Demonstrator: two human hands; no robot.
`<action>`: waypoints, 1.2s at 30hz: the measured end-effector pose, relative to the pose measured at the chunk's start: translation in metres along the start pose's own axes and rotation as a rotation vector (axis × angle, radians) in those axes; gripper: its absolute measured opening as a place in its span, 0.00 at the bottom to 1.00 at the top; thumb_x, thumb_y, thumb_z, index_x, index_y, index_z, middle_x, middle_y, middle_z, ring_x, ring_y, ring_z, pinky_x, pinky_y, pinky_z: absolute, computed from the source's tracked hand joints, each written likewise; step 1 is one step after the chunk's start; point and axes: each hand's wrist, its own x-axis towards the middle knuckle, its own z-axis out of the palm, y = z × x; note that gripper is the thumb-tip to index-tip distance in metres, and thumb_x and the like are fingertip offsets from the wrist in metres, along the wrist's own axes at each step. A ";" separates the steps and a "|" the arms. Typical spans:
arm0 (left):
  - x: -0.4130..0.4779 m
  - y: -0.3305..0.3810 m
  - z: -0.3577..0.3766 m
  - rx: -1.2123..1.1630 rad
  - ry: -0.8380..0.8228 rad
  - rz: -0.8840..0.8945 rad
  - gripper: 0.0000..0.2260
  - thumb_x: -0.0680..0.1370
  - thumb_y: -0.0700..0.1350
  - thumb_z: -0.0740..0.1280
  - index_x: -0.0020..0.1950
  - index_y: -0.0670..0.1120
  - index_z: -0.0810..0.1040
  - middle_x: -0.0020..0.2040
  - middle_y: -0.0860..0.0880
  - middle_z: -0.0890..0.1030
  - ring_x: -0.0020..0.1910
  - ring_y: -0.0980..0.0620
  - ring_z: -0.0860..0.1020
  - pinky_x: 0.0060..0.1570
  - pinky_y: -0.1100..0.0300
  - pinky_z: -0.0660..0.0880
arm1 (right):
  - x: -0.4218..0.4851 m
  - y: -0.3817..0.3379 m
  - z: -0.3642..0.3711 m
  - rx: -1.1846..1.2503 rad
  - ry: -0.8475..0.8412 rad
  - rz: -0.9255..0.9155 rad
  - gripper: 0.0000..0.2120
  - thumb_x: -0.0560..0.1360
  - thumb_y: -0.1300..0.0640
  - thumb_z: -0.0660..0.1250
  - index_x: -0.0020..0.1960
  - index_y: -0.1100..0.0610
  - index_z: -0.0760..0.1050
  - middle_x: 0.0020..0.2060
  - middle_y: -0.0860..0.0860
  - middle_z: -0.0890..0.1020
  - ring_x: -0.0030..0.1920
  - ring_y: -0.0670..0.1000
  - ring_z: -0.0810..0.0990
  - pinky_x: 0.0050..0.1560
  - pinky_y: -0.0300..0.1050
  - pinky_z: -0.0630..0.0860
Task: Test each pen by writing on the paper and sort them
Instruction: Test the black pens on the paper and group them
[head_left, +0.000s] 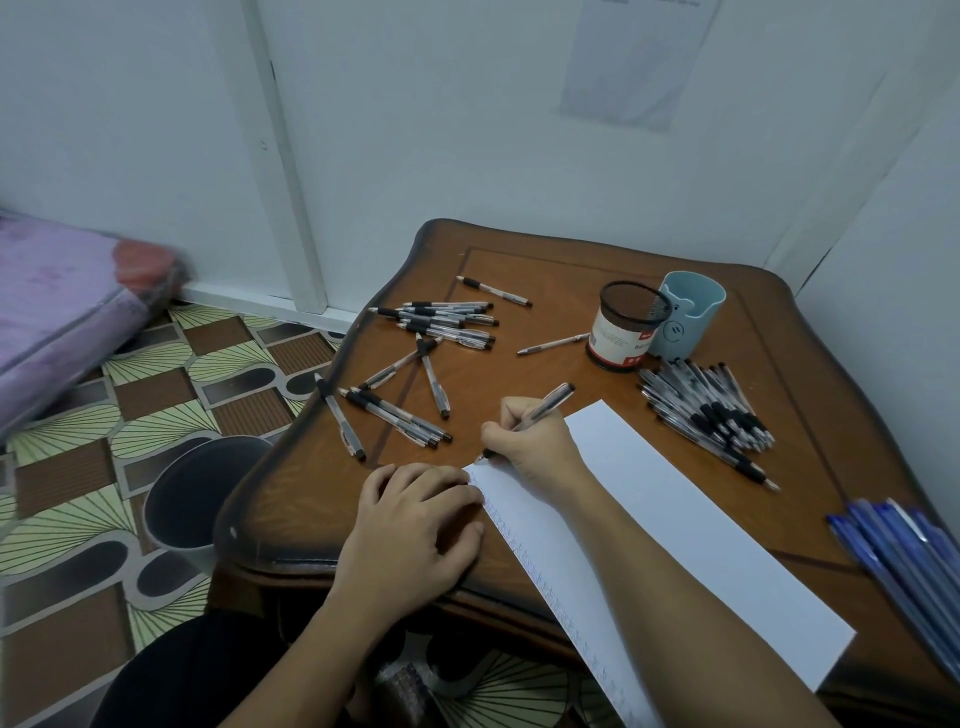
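Observation:
A white sheet of paper lies slantwise on the wooden table, with a row of small ink marks down its left edge. My right hand grips a clear pen with its tip on the paper's top left corner. My left hand rests flat on the table, fingertips touching the paper's left edge. Several black-grip pens lie scattered at the table's left. A dense pile of the same pens lies at the right.
A black mesh pen cup and a light blue cup stand at the back of the table, a single pen beside them. Blue pens lie at the right edge. A dark round bin stands on the patterned floor to the left.

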 end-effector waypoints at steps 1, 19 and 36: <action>0.000 0.000 0.000 -0.001 -0.001 -0.003 0.09 0.74 0.57 0.63 0.51 0.60 0.79 0.55 0.62 0.78 0.57 0.58 0.74 0.59 0.46 0.68 | 0.000 0.000 0.000 0.002 -0.002 0.002 0.16 0.73 0.69 0.67 0.33 0.68 0.62 0.28 0.55 0.61 0.27 0.45 0.64 0.28 0.38 0.68; 0.000 -0.001 0.000 0.007 -0.013 -0.010 0.09 0.74 0.58 0.63 0.51 0.61 0.79 0.55 0.63 0.78 0.57 0.59 0.74 0.59 0.48 0.68 | 0.003 0.005 -0.001 0.013 -0.003 0.000 0.17 0.73 0.68 0.67 0.31 0.58 0.62 0.28 0.53 0.62 0.29 0.46 0.65 0.30 0.40 0.70; 0.000 -0.001 0.000 0.006 -0.012 -0.008 0.09 0.73 0.58 0.63 0.51 0.61 0.79 0.55 0.63 0.78 0.56 0.58 0.74 0.59 0.47 0.69 | 0.003 0.005 -0.003 0.035 -0.012 0.003 0.21 0.72 0.69 0.66 0.29 0.54 0.61 0.26 0.49 0.62 0.28 0.45 0.64 0.28 0.38 0.69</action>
